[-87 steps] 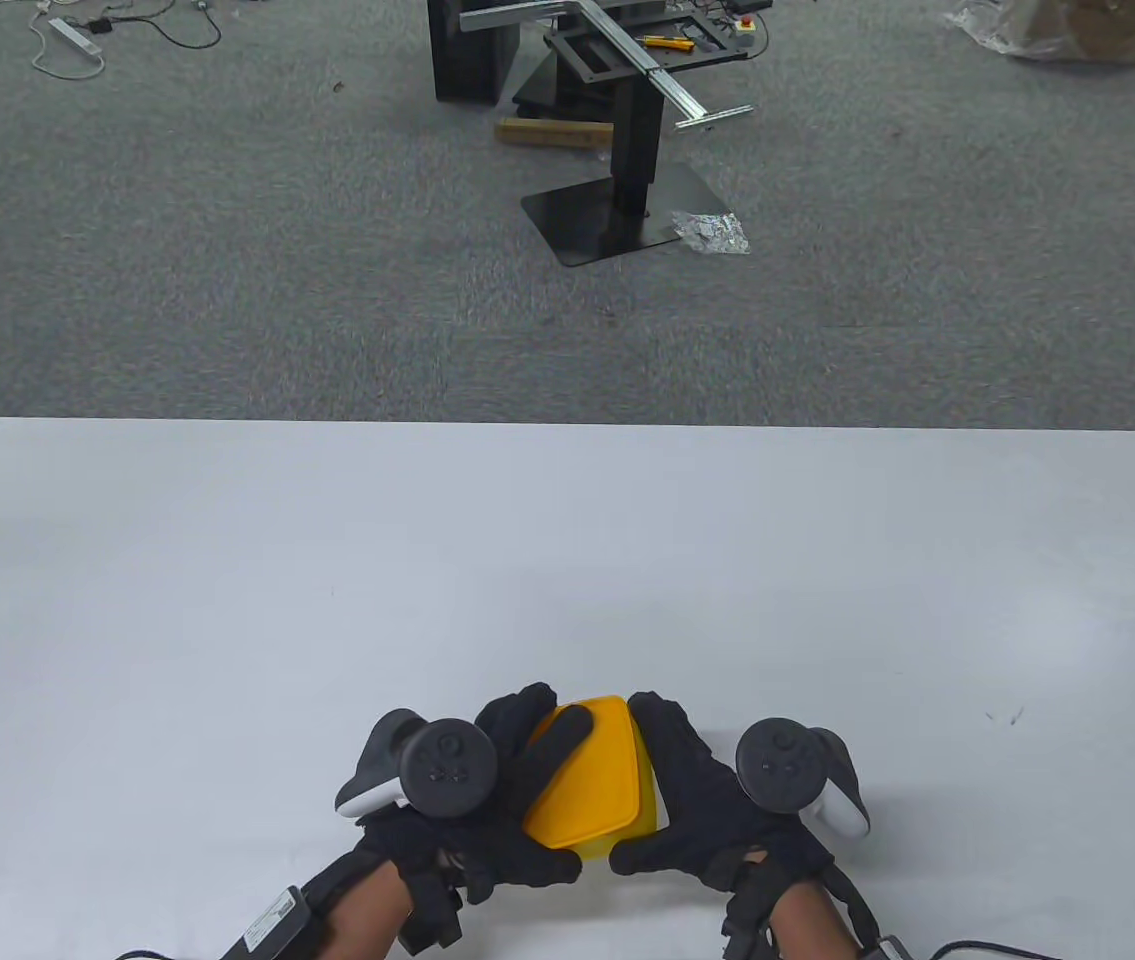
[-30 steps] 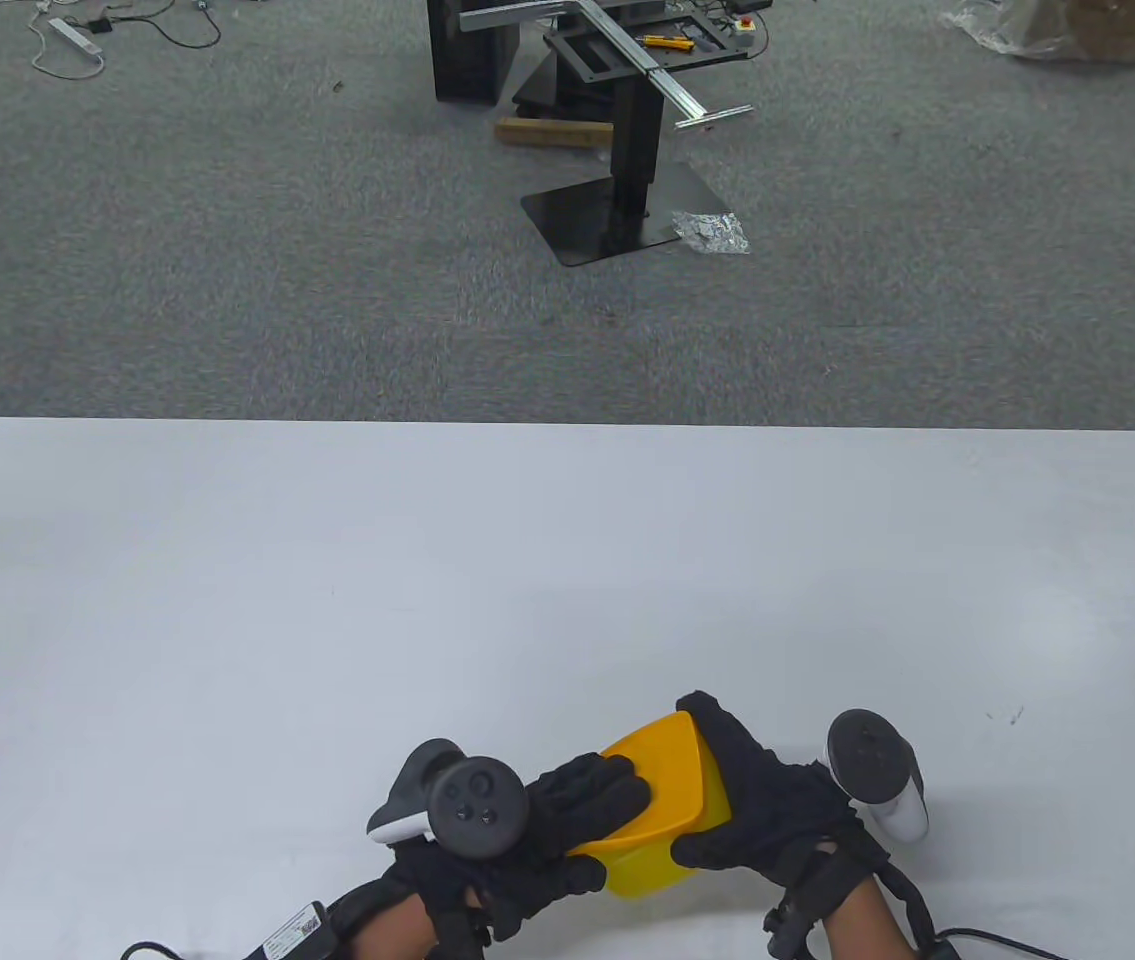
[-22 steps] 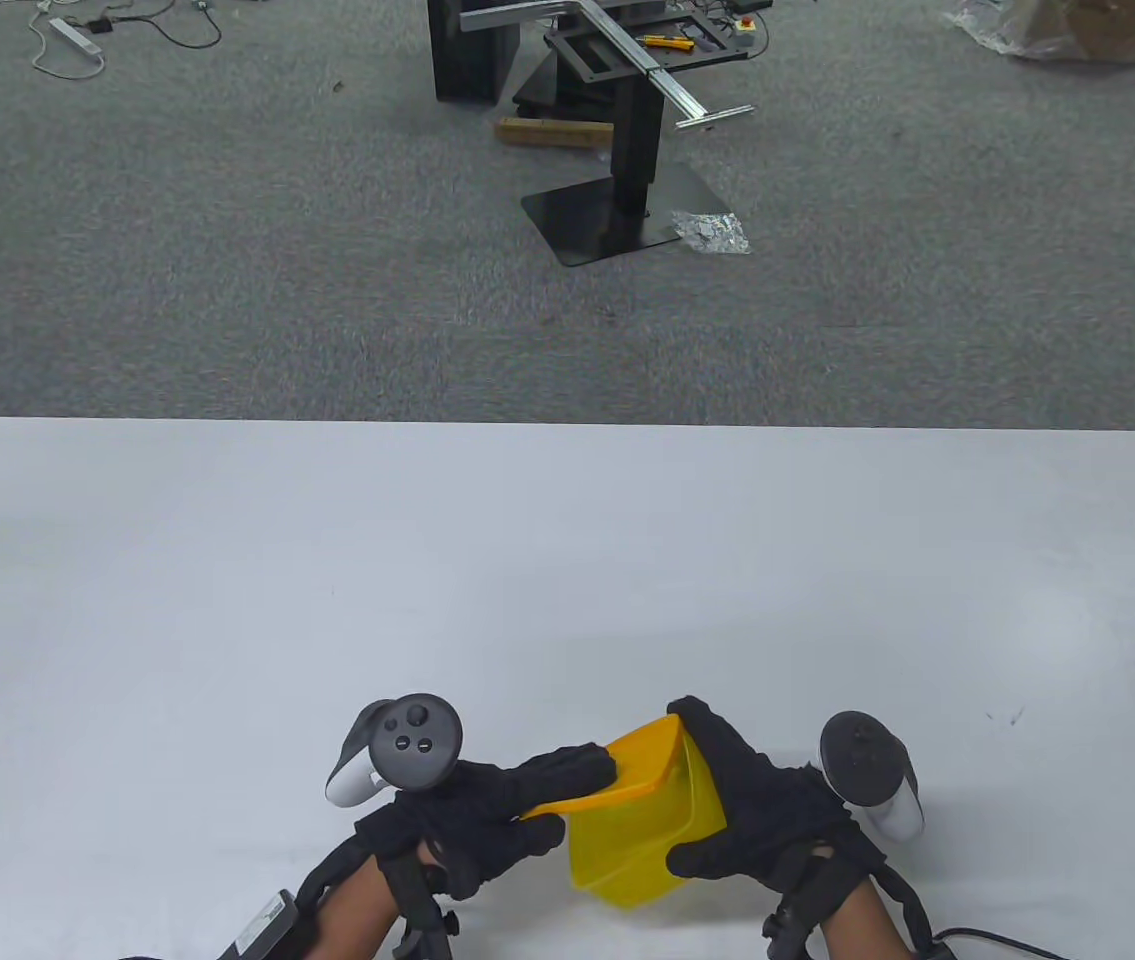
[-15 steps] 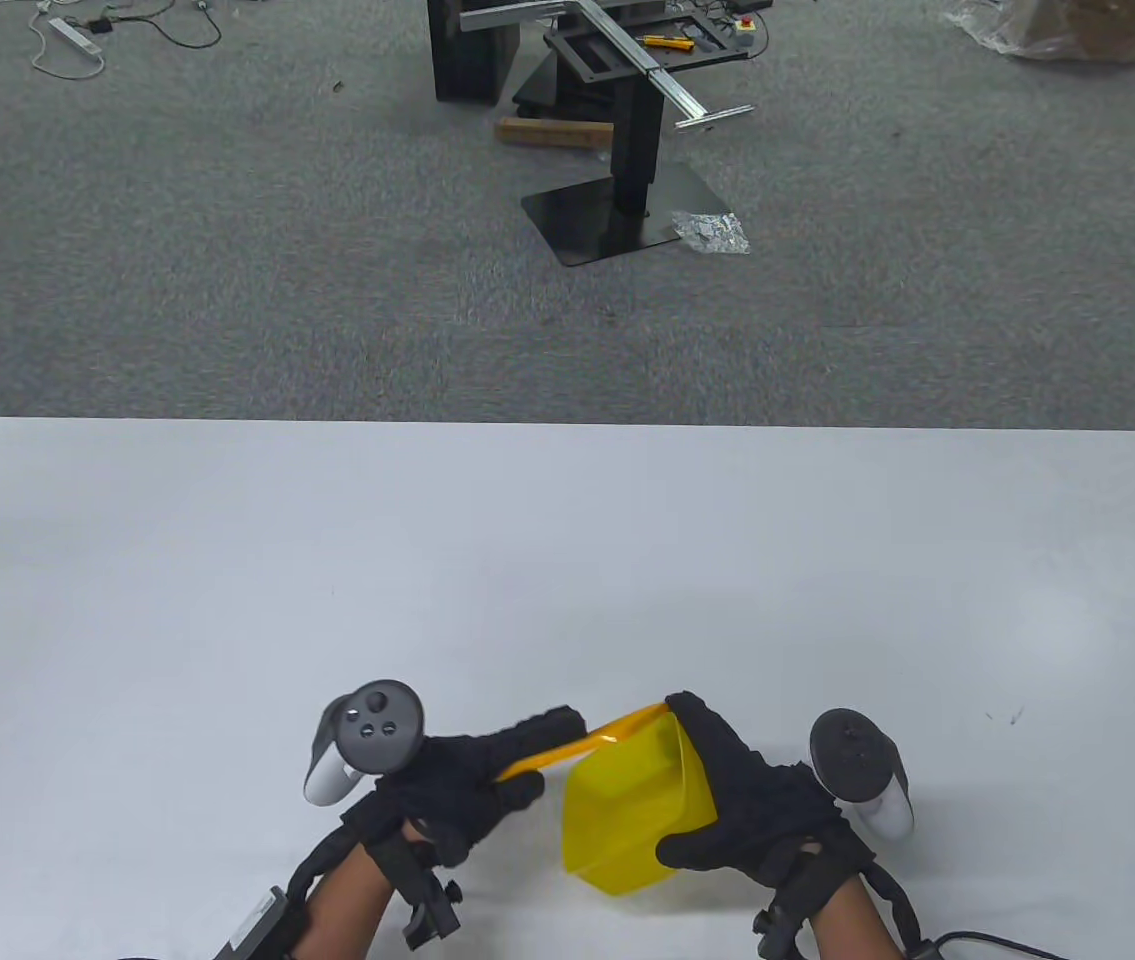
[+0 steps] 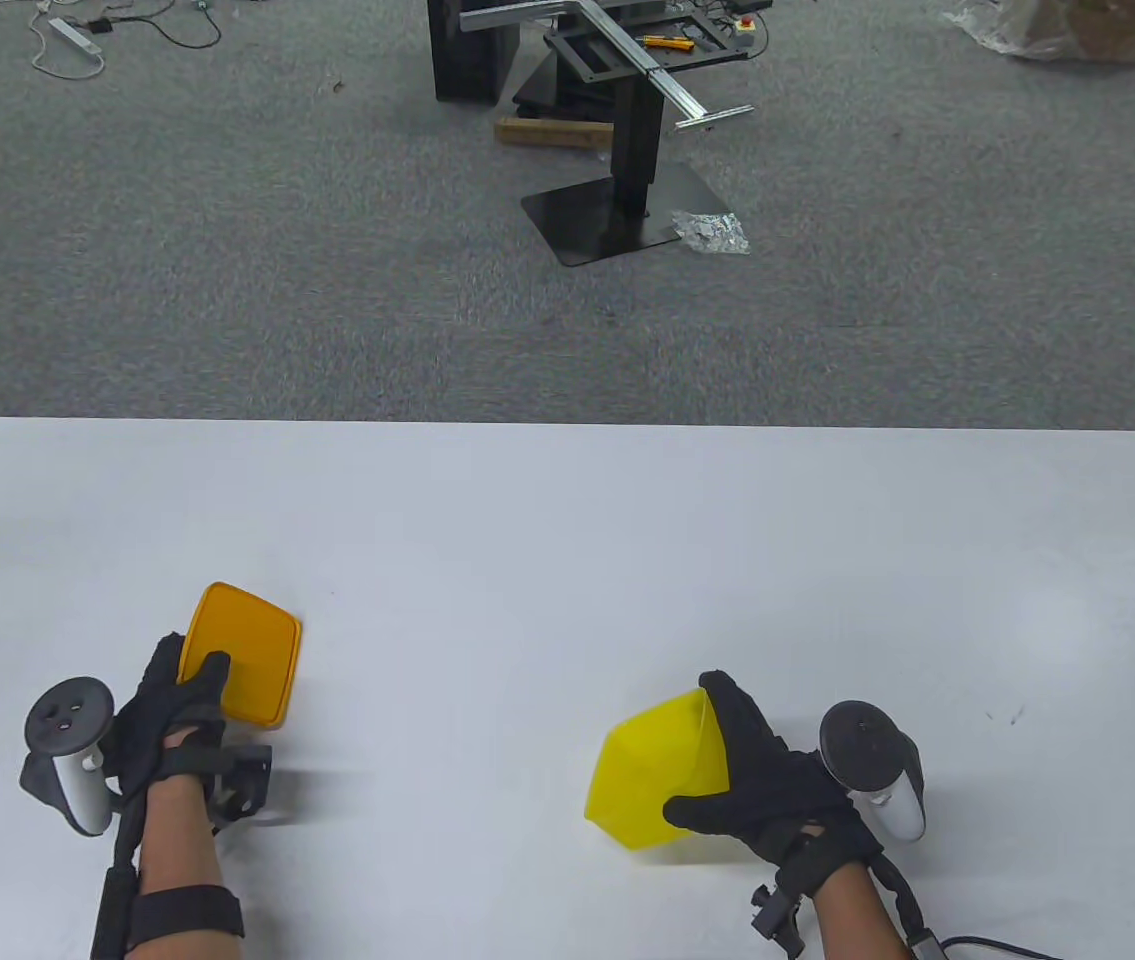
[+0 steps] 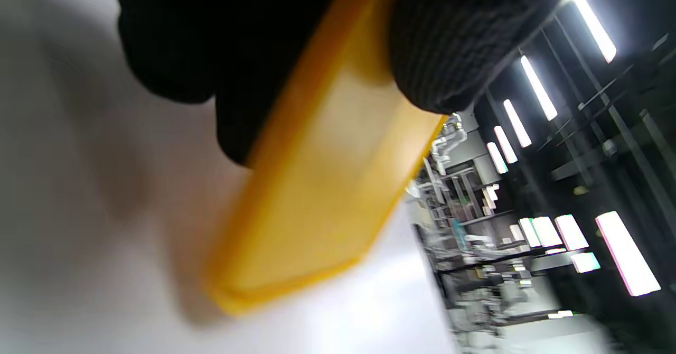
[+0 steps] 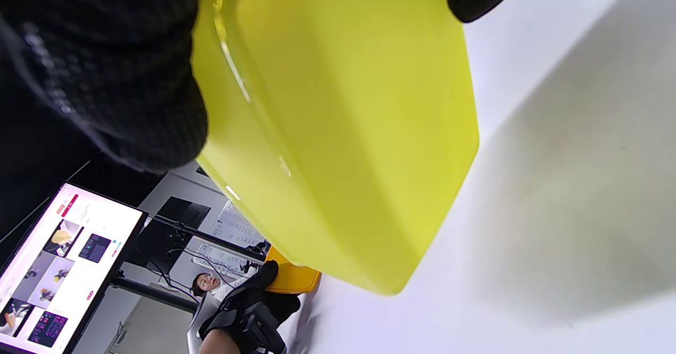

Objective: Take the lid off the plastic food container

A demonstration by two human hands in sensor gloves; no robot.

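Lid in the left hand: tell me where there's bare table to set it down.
Bare table runs between the lid and the container held by the right hand, and across the whole far half. Only the near corners, around each hand, are crowded; left hand.

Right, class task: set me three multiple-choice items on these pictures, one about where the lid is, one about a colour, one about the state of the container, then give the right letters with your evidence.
1. Where is the lid?
A. On the container
B. In the left hand, on the table's left side
C. On the carpet

2. What colour is the container?
A. Yellow
B. Blue
C. Clear white

3. What state is the container in?
A. Sealed and flat on the table
B. Open, gripped by the right hand
C. Upside down, untouched

Answers:
1 B: the left hand holds the orange lid far from the container.
2 A: the container is see-through yellow, also plain in the right wrist view.
3 B: the right hand grips the container, which has no lid on it and sits tilted.
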